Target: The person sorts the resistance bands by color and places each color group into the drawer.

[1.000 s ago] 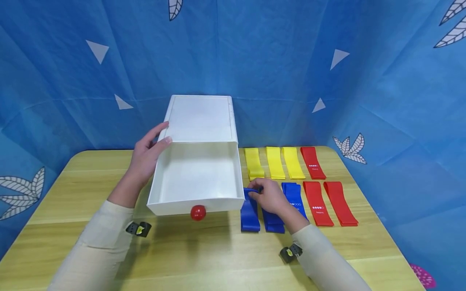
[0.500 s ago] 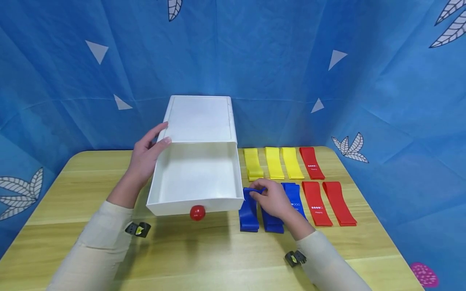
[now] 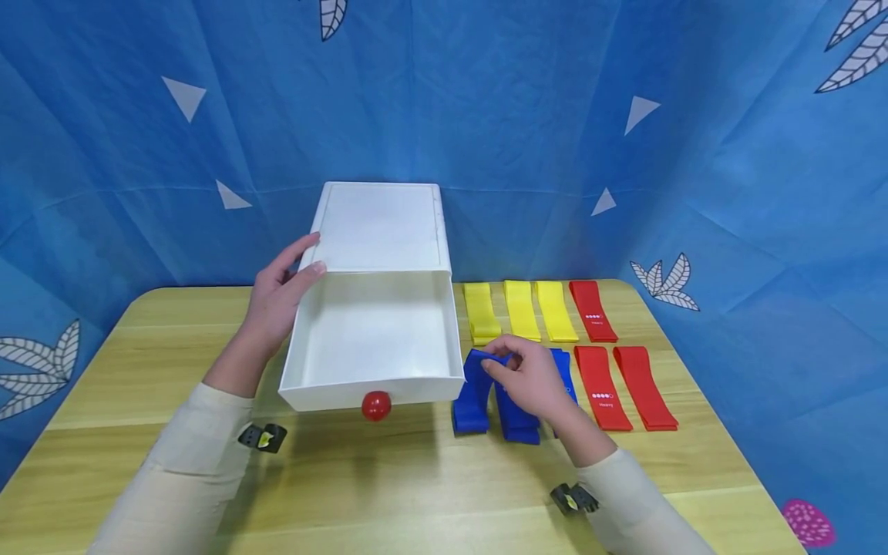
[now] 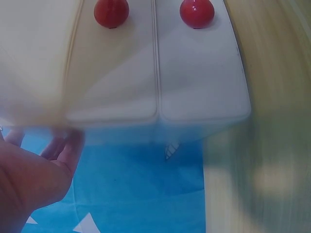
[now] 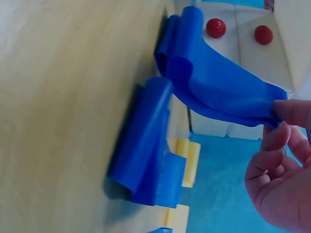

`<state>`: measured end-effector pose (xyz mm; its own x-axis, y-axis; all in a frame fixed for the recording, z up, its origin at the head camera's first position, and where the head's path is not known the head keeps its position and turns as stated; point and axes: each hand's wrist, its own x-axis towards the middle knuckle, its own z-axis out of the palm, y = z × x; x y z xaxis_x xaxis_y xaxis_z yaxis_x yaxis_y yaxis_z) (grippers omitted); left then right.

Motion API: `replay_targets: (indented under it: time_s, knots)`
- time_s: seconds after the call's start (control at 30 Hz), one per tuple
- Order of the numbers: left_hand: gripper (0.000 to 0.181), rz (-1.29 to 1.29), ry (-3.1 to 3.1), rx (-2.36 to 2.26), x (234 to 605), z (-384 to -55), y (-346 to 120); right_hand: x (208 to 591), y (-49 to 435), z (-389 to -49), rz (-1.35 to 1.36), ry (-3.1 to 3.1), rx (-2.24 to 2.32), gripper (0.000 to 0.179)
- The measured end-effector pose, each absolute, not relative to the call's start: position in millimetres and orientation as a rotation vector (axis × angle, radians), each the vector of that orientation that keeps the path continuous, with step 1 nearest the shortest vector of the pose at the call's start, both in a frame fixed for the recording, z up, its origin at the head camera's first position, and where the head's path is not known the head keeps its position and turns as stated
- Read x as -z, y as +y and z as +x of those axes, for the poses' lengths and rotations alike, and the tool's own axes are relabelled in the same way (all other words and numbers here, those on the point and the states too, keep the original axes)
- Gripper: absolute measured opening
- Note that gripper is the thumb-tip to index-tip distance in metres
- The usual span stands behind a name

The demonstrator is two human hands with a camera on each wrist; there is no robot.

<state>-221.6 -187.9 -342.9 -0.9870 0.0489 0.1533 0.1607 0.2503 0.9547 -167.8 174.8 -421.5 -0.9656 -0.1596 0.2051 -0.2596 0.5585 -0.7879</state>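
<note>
A white drawer cabinet [image 3: 378, 227] stands at the back of the table, its top drawer [image 3: 416, 391] pulled out and bare inside. My left hand [image 3: 274, 304] rests against the cabinet's left side near the upper front edge, fingers fairly straight. Right of the drawer, my right hand [image 3: 530, 378] pinches one end of a folded blue resistance band [image 5: 228, 90] between thumb and fingers. That end is raised, while the band's near end looks to be at or near the tabletop. Another folded blue band [image 5: 143, 136] lies beside it, and a further blue one [image 3: 563, 370] is partly hidden by my hand.
Three yellow bands [image 3: 522, 312] lie behind the blue ones. Farther right are three red bands [image 3: 603, 389]. Red knobs [image 4: 197, 12] stick out from the lower drawers, and a red knob [image 3: 377, 406] from the open one. A blue curtain [image 3: 541, 139] hangs behind the table.
My right hand has lifted the far end of the leftmost blue band a little and shifted slightly right. The left hand and the drawer have stayed in place.
</note>
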Motion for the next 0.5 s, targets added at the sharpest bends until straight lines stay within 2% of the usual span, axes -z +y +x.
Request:
replay_targets:
  time_s: [0.5]
  knots:
    - [0.059, -0.193, -2.412, 1.866, 343.1, -221.6, -188.8, 391.2, 184.1, -163.7, 0.279, -2.552, -1.440, 0.016]
